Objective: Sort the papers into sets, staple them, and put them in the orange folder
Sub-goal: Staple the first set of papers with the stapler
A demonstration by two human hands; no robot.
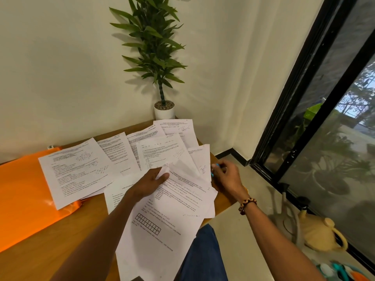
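Note:
Several printed white papers (81, 171) lie fanned across the wooden table (60, 240). My left hand (150, 183) pinches the curled top corner of a set of sheets (162, 224) that hangs over the table's front edge. My right hand (227, 179) is at the table's right edge, its fingers curled round a small blue object (215, 169) that is mostly hidden. The orange folder (22, 195) lies flat at the left, partly under the leftmost papers.
A potted plant (164, 110) stands in the back corner against the wall. A dark-framed glass door (316, 98) is on the right. A beige watering can (320, 234) sits on the floor beside it. My blue-jeaned knee (203, 256) is below the table edge.

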